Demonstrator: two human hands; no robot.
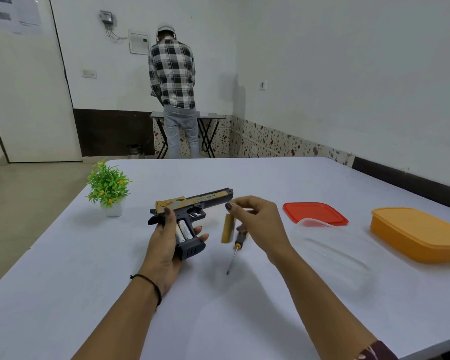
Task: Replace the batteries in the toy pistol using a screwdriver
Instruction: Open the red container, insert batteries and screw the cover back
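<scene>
Left hand (pixel 164 245) grips plastic toy pistol (pixel 190 206), cylindrical batteries (pixel 183 231) exposed; right hand (pixel 260 224) pinches flat gold cover (pixel 228 228).

left hand (pixel 164 245): grips toy pistol (pixel 190 206) | right hand (pixel 260 222): pinches battery cover (pixel 228 228), screwdriver (pixel 234 252)

Black-and-gold toy pistol (pixel 192 203), gold cover (pixel 228 228), red lid (pixel 315 213), orange box (pixel 416 233), seemingly yellow-collared screwdriver (pixel 235 252).

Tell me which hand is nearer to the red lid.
Right. The right hand hovers above the table just left of the red lid, pinching the gold battery cover. The left hand is farther left, gripping the toy pistol.
</scene>
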